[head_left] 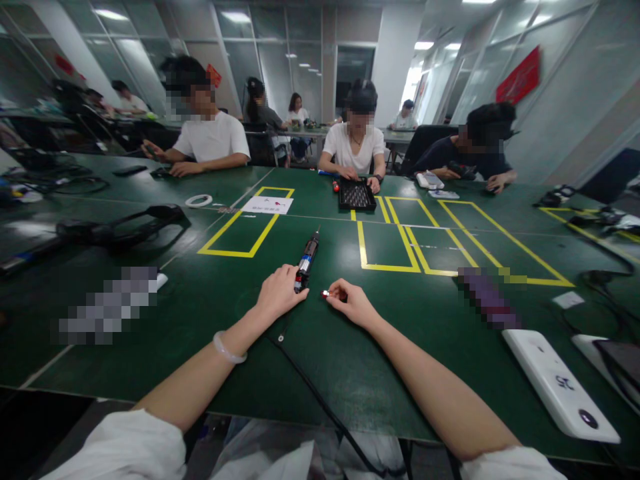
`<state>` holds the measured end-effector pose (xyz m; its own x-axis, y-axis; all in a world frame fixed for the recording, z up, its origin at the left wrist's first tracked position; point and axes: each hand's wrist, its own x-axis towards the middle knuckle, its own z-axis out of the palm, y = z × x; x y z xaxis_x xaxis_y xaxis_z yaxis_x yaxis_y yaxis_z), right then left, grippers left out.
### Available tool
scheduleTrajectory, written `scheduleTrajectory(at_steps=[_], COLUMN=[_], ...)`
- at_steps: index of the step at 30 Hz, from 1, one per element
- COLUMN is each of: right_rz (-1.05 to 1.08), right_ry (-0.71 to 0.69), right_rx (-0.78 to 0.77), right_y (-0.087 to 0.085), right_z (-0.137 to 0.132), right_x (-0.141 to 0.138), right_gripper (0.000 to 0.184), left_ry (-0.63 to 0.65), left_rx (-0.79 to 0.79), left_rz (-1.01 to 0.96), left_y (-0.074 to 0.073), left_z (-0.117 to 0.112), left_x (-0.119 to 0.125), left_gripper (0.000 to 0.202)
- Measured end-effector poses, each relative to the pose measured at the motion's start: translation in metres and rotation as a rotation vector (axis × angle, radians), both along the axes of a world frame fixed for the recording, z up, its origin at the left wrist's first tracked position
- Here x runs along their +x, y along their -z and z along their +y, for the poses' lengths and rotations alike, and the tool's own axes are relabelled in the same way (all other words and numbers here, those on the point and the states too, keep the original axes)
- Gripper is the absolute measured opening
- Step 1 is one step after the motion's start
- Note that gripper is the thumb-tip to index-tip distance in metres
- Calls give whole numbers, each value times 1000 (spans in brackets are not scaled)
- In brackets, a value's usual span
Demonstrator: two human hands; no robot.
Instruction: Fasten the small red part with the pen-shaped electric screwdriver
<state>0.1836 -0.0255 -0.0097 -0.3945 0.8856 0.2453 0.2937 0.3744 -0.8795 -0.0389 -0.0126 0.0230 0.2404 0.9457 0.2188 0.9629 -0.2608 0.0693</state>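
Observation:
My left hand (279, 295) rests on the green table (320, 347) with its fingers closed round the near end of an electric screwdriver (307, 261), which lies pointing away from me. Its black cord (320, 400) runs back toward my body. My right hand (350, 301) lies just to the right, its fingertips pinching a tiny shiny part (325, 293) with a red glint. A pale bangle (227, 349) circles my left wrist.
Yellow tape rectangles (390, 247) mark the table ahead. A white flat device (557, 383) lies at the right, black headgear (125, 230) at the left. Three people sit across the table; the middle one has hands at a black tray (357, 196). Cables lie at the far right.

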Motion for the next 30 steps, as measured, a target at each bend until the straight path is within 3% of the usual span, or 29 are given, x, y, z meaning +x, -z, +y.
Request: scheduleTrajectory(at_steps=[8, 14, 23, 30], right_rz=[-47, -263, -252, -144], right_ry=[9, 78, 25, -36], right_rx=[33, 158, 180, 174], right_y=[4, 3, 5, 5], right_z=[1, 2, 2, 1], right_x=[-1, -1, 0, 1], right_gripper=[11, 11, 18, 9], left_ry=[170, 265, 275, 270], left_rx=[-25, -59, -50, -15], left_rz=[-95, -135, -95, -55], left_y=[1, 0, 0, 2], left_z=[-20, -27, -28, -29], left_x=[21, 27, 28, 30], left_gripper=[46, 53, 54, 57])
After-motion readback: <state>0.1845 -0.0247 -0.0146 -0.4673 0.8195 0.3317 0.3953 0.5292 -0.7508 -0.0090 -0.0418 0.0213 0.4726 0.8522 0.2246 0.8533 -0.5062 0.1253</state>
